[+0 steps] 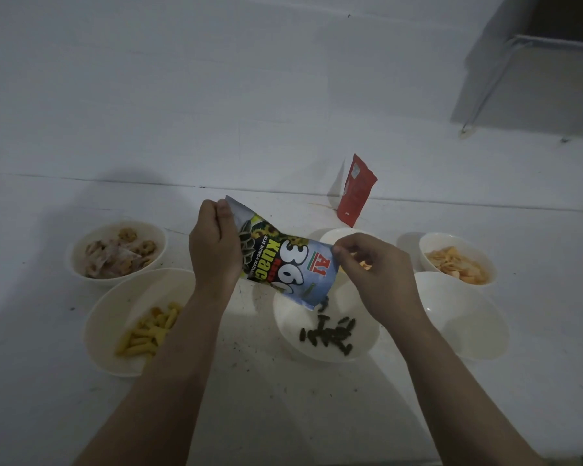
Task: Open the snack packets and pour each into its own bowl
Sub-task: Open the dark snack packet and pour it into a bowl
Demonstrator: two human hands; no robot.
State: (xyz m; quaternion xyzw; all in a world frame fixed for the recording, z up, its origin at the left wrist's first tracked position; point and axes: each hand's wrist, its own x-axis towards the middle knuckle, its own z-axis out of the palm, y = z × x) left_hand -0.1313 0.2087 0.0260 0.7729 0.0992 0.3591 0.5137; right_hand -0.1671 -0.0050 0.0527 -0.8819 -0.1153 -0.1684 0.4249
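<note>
Sunflower-seed packet [283,264] hangs tilted, mouth down, over the near middle bowl [367,334], where dark seeds [329,334] already lie, the slant evidently letting the contents slide out. The left hand [212,247] grips the raised bottom end with fingers curled round it, while the right hand [371,267] pinches the packet's upper edge near the mouth between thumb and fingertips, seemingly to steer the flow. Four other bowls ring the table [300,398], and a red packet [355,193] stands well behind against the wall.

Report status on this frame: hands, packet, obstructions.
Left hand and right hand both pinching the sunflower seed packet, tilted mouth-down. Dark seeds dropping into the centre bowl. Nothing in the way.
</note>
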